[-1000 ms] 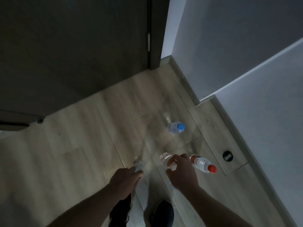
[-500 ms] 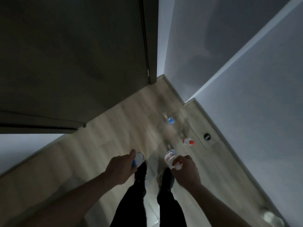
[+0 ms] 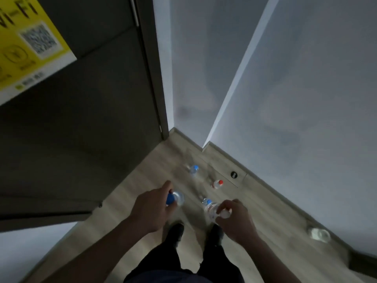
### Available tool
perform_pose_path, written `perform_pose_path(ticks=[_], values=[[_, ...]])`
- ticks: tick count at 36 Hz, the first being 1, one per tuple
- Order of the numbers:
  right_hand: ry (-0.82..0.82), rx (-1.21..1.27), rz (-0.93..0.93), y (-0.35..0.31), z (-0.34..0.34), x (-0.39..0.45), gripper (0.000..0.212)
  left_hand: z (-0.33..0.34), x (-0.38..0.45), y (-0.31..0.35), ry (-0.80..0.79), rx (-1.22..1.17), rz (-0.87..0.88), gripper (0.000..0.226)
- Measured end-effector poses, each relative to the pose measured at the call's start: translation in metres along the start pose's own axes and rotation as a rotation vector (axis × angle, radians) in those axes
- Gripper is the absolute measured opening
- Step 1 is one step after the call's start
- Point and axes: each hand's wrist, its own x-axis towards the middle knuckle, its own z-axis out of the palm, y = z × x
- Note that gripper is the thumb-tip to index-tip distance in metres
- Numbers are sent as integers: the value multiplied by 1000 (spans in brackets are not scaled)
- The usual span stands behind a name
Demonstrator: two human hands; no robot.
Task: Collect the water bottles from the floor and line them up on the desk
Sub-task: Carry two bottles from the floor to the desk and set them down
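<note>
Head view shows your left hand (image 3: 150,209) curled round a bottle with a blue cap (image 3: 175,198), fingers wrapped near the capped end so the clear body pokes out past your thumb. Your right hand (image 3: 234,218) grips a second bottle (image 3: 210,207); its blue cap points up and away from you, and something white sits under your fingertips, though the blur makes it hard to say what. Both held bottles hang above the wooden floor (image 3: 126,203), just ahead of your 2 dark shoes (image 3: 176,231).

On the floor beyond your hands, 2 more bottles lie well apart from your grip: a blue-capped one (image 3: 193,169) farther off, and a red-capped one (image 3: 217,183) nearer and to the right of it. Just beside the red-capped one, a small round black fitting (image 3: 233,174) is set into the boards near the skirting. Low on the right, against the wall, there is a pale rounded object (image 3: 318,234), too blurred to name.

A dark door (image 3: 91,119) fills the left side, with a yellow Wi-Fi notice (image 3: 26,41) bearing a QR code near its upper corner. White walls (image 3: 285,99) meet at a corner on the right.
</note>
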Motion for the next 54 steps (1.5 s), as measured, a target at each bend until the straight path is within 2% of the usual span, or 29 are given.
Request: perform_pose_path(ticks=[4, 10, 19, 26, 33, 39, 49, 54], values=[[76, 56, 13, -12, 2, -31, 32, -28, -11, 5, 15, 24, 112, 26], [161, 154, -3, -13, -10, -80, 25, -52, -19, 28, 44, 105, 278, 25], [334, 223, 21, 26, -24, -165, 21, -42, -49, 101, 8, 57, 455, 24], [468, 262, 87, 93, -39, -262, 21, -1, -97, 196, -2, 106, 615, 27], [615, 297, 195, 185, -38, -384, 18, 56, -178, 302, -65, 77, 739, 28], [663, 284, 333, 260, -36, -483, 13, 115, -243, 378, -180, 29, 856, 25], [755, 361, 544, 359, -33, -598, 14, 193, -332, 492, -313, 63, 1043, 29], [827, 434, 598, 402, -42, -637, 15, 235, -359, 550, -352, 132, 1159, 23]])
